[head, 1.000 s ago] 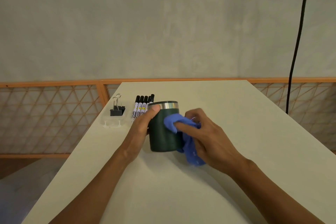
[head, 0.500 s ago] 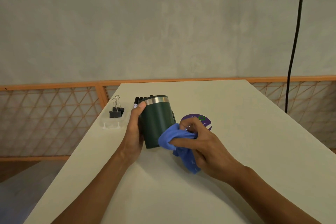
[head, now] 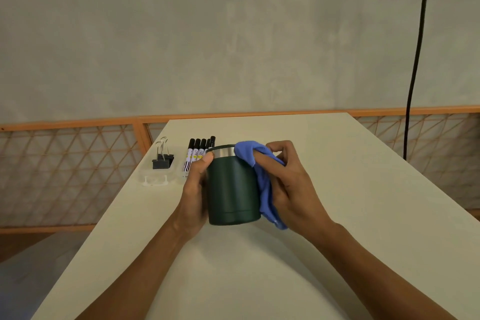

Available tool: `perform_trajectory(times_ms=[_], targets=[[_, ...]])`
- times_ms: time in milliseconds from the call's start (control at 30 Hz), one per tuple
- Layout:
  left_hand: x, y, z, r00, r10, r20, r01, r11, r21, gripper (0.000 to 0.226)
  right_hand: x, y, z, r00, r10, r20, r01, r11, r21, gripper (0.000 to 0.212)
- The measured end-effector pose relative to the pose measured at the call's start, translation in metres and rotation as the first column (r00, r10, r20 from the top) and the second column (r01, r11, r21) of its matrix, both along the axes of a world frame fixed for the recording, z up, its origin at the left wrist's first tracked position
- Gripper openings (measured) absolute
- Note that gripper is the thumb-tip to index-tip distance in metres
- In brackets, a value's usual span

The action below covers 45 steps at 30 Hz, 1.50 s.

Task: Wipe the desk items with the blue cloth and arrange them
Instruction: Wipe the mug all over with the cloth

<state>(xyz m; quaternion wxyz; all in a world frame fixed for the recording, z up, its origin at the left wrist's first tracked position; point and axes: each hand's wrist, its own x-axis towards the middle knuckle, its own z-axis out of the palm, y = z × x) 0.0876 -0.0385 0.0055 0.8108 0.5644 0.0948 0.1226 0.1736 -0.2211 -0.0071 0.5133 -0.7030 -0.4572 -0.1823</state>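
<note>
Between my hands: green tumbler, long axis near upright, steel rim up; cannot tell if base touches desk. My left hand wraps tumbler's left wall, thumb at rim. My right hand clutches blue cloth, pressing it on tumbler's right side, rim to base. Next, I judge: left turns tumbler, cloth drags round. Markers just behind tumbler, leftward; binder clips further left. Pale desk, bare wall, black cable far right.

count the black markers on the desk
5 markers, side by side beyond the green cup, right of the binder clips. The cup and left hand partly cover them; more may be hidden.
</note>
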Motion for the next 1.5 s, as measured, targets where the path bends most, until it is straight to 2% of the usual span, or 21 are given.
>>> perform_trajectory(times_ms=[33, 167, 333, 467, 567, 633, 667, 733, 900, 1033, 1133, 1233, 1367, 1500], targets=[[0.0, -0.001, 0.0, 1.0, 0.005, -0.001, -0.005, 1.0, -0.001, 0.054, -0.001, 0.0, 0.0, 1.0, 0.001, -0.022, -0.001, 1.0, 0.002, 0.047], [-0.002, 0.0, 0.0, 1.0, 0.008, -0.008, -0.009, 0.998, -0.055, 0.062, -0.001, -0.014, -0.008, 0.99, 0.1, 0.103, -0.091, 0.991, -0.096, 0.051], [-0.002, 0.012, 0.0, 0.998, 0.063, -0.008, -0.064, 0.992, -0.106, 0.067, -0.008, -0.024, -0.011, 0.972, 0.223, 0.077, -0.203, 0.957, -0.209, 0.048], [-0.002, 0.015, -0.002, 0.995, 0.094, -0.022, -0.096, 0.989, -0.114, 0.068, -0.009, -0.025, -0.008, 0.973, 0.226, 0.037, -0.211, 0.948, -0.236, 0.049], [-0.003, 0.015, -0.001, 0.996, 0.082, -0.031, -0.085, 0.988, -0.125, 0.07, -0.011, -0.024, -0.008, 0.981, 0.195, -0.02, -0.194, 0.954, -0.226, 0.04], [-0.003, 0.014, -0.002, 0.998, 0.055, -0.035, -0.058, 0.991, -0.117, 0.07, -0.012, -0.024, -0.005, 0.982, 0.171, -0.084, -0.186, 0.955, -0.231, 0.025], [-0.003, 0.012, -0.002, 0.998, 0.039, -0.04, -0.043, 0.993, -0.106, 0.07, -0.013, -0.024, -0.003, 0.983, 0.152, -0.106, -0.173, 0.958, -0.228, 0.029], [-0.002, 0.008, -0.002, 0.999, 0.002, -0.043, -0.007, 0.995, -0.096, 0.069, -0.013, -0.024, 0.002, 0.98, 0.14, -0.141, -0.168, 0.962, -0.214, 0.052], [-0.003, 0.002, -0.002, 0.999, -0.031, -0.032, 0.026, 0.991, -0.134, 0.062, -0.012, -0.026, 0.012, 0.936, 0.255, -0.244, -0.3, 0.939, -0.17, 0.092], [-0.002, 0.003, -0.004, 0.998, -0.049, -0.035, 0.044, 0.99, -0.135, 0.061, -0.009, -0.028, 0.012, 0.943, 0.266, -0.201, -0.296, 0.946, -0.134, 0.099], [-0.002, 0.002, -0.002, 0.996, -0.066, -0.056, 0.063, 0.996, -0.062, 0.06, -0.009, -0.027, 0.012, 0.969, 0.228, -0.09, -0.239, 0.961, -0.138, 0.099], [0.0, 0.01, 0.003, 0.997, -0.069, -0.046, 0.074, 0.989, 0.131, 0.051, -0.009, -0.027, 0.011, 0.981, 0.193, -0.028, -0.195, 0.969, -0.151, 0.1], [-0.001, 0.022, 0.006, 0.997, -0.056, -0.046, 0.069, 0.93, 0.361, 0.064, -0.007, -0.027, 0.009, 0.987, 0.157, 0.04, -0.147, 0.971, -0.186, 0.095], [0.0, 0.026, 0.005, 0.997, -0.058, -0.06, 0.079, 0.881, 0.467, 0.048, -0.006, -0.026, 0.01, 0.987, 0.131, 0.089, -0.107, 0.967, -0.233, 0.092]])
